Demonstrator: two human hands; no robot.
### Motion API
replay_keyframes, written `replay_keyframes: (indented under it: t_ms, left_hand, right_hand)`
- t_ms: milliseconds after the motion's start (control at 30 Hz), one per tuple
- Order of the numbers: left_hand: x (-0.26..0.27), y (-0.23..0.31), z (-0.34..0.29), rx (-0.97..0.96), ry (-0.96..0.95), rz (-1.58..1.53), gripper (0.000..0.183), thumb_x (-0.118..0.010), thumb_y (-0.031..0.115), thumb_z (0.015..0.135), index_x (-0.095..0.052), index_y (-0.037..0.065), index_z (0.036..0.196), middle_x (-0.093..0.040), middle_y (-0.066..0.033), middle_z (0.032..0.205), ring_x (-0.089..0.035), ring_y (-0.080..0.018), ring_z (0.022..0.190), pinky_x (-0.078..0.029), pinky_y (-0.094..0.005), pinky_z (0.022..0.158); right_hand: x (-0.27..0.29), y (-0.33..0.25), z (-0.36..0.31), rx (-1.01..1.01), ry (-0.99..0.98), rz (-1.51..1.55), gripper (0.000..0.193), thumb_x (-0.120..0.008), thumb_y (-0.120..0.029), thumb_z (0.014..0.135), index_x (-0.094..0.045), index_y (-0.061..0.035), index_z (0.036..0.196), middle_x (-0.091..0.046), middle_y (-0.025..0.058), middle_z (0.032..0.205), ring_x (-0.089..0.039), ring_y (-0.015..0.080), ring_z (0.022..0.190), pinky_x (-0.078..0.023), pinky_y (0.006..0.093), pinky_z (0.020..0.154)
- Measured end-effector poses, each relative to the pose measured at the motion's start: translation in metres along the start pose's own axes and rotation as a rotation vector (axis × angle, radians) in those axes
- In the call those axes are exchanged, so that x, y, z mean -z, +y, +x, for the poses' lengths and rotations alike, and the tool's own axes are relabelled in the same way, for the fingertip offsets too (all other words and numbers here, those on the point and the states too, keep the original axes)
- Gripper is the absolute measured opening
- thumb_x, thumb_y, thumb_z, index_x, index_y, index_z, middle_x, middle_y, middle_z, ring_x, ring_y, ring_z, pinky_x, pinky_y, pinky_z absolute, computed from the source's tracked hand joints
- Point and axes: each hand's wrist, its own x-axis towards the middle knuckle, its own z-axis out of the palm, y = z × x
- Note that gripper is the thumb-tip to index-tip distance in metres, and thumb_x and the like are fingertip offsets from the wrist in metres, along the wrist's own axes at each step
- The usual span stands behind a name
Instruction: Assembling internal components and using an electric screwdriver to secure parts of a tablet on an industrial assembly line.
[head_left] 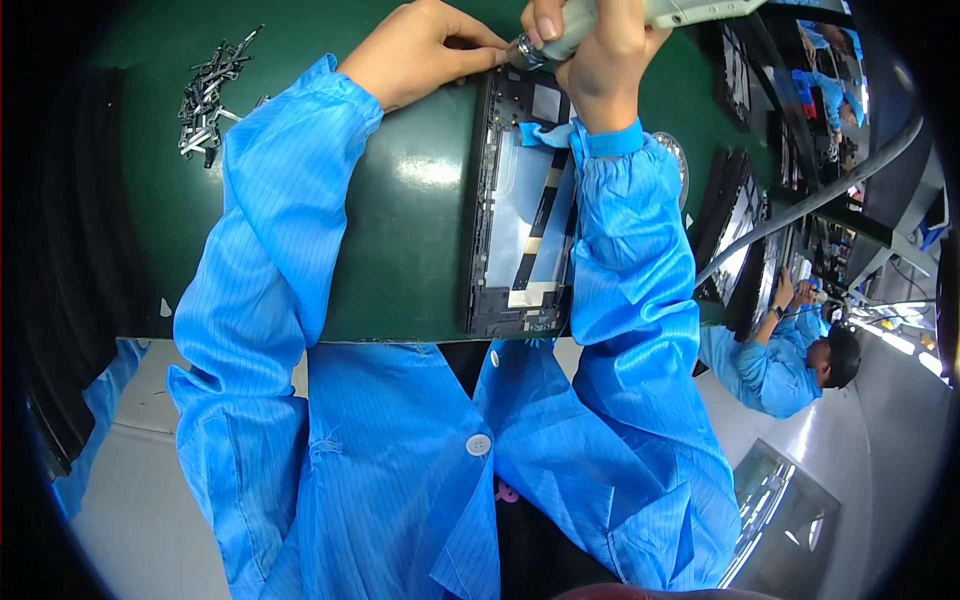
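My right hand [608, 75] is wrapped round a pale grey-green electric screwdriver [695, 10], its metal nose pointing left to the far end of a flat device housing [515, 190]. The housing has a black frame, a silvery inner plate and dark ribbon strips, and lies lengthwise on the green table [400, 230]. At its far left corner, beside the screwdriver's nose, my left hand [415, 50] has thumb and forefinger pressed together. What these fingertips hold, if anything, is hidden. My right wrist and sleeve cover part of the housing's right side.
A heap of small black and silver parts [208, 100] lies at the far left. Right of my sleeve a round dish [670, 160] partly shows. More housings [735, 230] stand at the right, near a grey cable [820, 195]. A co-worker in blue [780, 365] sits at the right.
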Motion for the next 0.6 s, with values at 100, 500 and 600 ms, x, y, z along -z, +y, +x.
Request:
replay_keyframes:
  t_ms: [100,500,600]
  left_hand:
    - [-0.0002,0.0001,0.0002,-0.018,0.01,-0.022,0.024,-0.069,0.015,0.091,-0.072,-0.003,0.107,-0.073,-0.011,0.093,-0.065,-0.0145,0.083,-0.052,-0.0281,0.077]
    - [0.0005,0.0003,0.0052,-0.093,0.005,0.049,0.025,-0.068,0.016,0.091,-0.072,-0.003,0.107,-0.073,-0.0115,0.093,-0.065,-0.0158,0.08,-0.052,-0.0297,0.076]
    - [-0.0001,0.0015,0.0051,-0.074,0.001,0.051,0.025,-0.068,0.017,0.091,-0.072,-0.002,0.106,-0.073,-0.0112,0.092,-0.065,-0.0158,0.079,-0.052,-0.0297,0.075]
  right_hand:
    - [-0.0012,-0.003,-0.0005,0.001,-0.024,-0.034,0.021,-0.051,-0.013,0.098,-0.057,0.0033,0.086,-0.057,0.0101,0.063,-0.048,0.0133,0.042,-0.043,0.0264,0.043]
    - [0.002,0.0013,0.0033,0.021,-0.042,-0.042,0.022,-0.051,-0.015,0.099,-0.055,0.0022,0.086,-0.056,0.0096,0.066,-0.047,0.0123,0.043,-0.043,0.0258,0.043]
    - [0.002,0.0015,0.0039,0.022,-0.06,-0.054,0.022,-0.052,-0.016,0.099,-0.054,0.0022,0.086,-0.056,0.0093,0.065,-0.047,0.0122,0.043,-0.043,0.0259,0.043]
